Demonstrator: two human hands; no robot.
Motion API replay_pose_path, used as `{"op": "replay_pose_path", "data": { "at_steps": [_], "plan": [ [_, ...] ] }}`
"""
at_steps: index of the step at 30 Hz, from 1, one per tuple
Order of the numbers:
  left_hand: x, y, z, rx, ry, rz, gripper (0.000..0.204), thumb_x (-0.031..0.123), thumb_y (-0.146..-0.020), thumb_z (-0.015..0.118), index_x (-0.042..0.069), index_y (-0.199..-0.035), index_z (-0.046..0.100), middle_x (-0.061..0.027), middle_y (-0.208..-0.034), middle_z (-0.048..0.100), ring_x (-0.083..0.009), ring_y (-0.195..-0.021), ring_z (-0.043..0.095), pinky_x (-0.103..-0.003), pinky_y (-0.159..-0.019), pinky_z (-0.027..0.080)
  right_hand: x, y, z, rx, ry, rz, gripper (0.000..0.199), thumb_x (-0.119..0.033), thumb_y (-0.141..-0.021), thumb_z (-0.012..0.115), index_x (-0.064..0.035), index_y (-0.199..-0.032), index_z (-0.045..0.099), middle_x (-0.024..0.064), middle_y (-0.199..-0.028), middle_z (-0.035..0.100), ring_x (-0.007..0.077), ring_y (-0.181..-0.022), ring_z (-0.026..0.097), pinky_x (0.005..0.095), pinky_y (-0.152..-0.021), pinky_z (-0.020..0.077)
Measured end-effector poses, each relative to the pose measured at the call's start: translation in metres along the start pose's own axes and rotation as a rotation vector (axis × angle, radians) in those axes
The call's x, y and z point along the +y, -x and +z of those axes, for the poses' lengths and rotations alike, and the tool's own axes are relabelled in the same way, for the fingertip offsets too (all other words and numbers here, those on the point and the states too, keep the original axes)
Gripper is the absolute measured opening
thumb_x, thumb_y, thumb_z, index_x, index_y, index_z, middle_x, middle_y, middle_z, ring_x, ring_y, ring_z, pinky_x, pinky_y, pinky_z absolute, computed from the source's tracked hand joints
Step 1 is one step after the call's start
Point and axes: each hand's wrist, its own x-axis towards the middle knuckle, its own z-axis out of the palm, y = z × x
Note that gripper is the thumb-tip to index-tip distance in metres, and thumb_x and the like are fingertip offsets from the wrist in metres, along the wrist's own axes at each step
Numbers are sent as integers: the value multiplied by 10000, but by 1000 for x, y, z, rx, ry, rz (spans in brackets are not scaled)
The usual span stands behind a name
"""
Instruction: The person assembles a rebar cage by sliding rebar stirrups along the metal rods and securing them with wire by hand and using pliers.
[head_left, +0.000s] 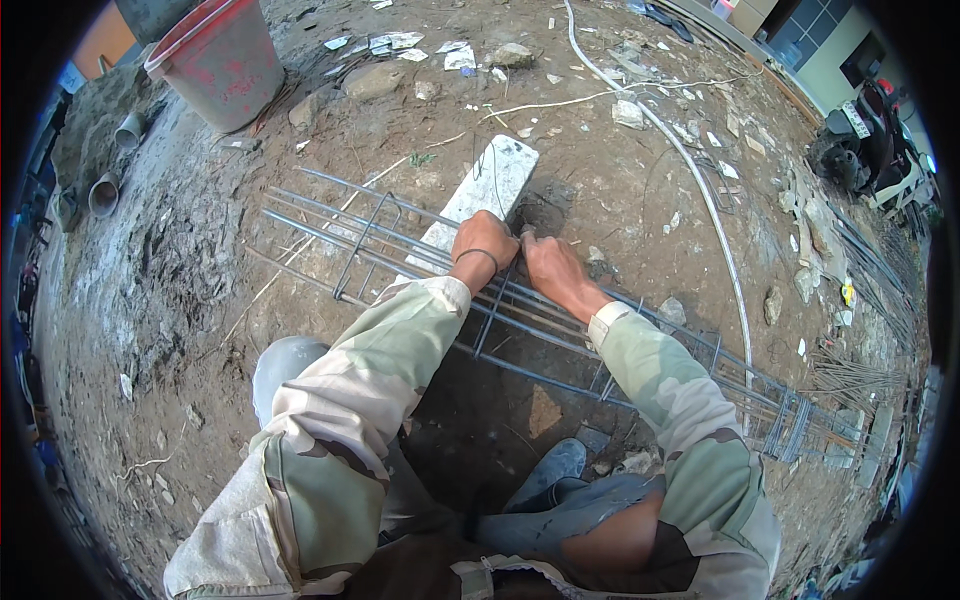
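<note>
A long cage of steel reinforcing bars (560,346), with square stirrups across it, lies slantwise over the ground before me. My left hand (484,240) is closed at its far upper bar, beside a stirrup. From its fingers a thin dark wire (490,180) rises. Close against it, my right hand (556,268) is closed too, thumb and fingers pinched at the same bar. What lies between its fingertips is too small to make out. Under the cage, just beyond my left hand, is a white-grey slab (492,182).
A grey-and-red bucket (222,72) stands at the far left, near two pipe ends (104,194). A pale hose (690,180) curves down the right side. Loose bars (868,262) and a parked motorbike (868,140) are far right. Stones and broken tile pieces (392,42) litter the dirt.
</note>
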Motion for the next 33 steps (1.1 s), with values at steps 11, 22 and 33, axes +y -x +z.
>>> {"op": "replay_pose_path", "data": {
  "at_steps": [11,22,33],
  "plan": [
    [23,18,-19,-45,-171,42,322,237,-783,834,11,-1004,775,-247,-1081,734,-395,-1051,710,-440,-874,581,46,-25,-8,-446,-1512,491,186,44,-873,632,90,-1043,693,190,-914,738,271,-758,732,362,-632,577],
    [6,4,-17,-33,-31,64,372,306,-753,857,-41,-860,778,-261,-912,741,-391,-913,739,-418,-823,588,50,-32,11,-389,-1495,687,213,56,-797,704,94,-1007,704,180,-863,731,279,-706,710,388,-612,569],
    [-2,4,-5,18,-29,239,215,226,-804,814,24,-877,801,-231,-852,745,-350,-823,748,-420,-786,578,26,-15,6,77,-1228,583,314,86,-695,722,68,-1008,732,152,-888,752,221,-832,706,319,-741,551]
  ]
}}
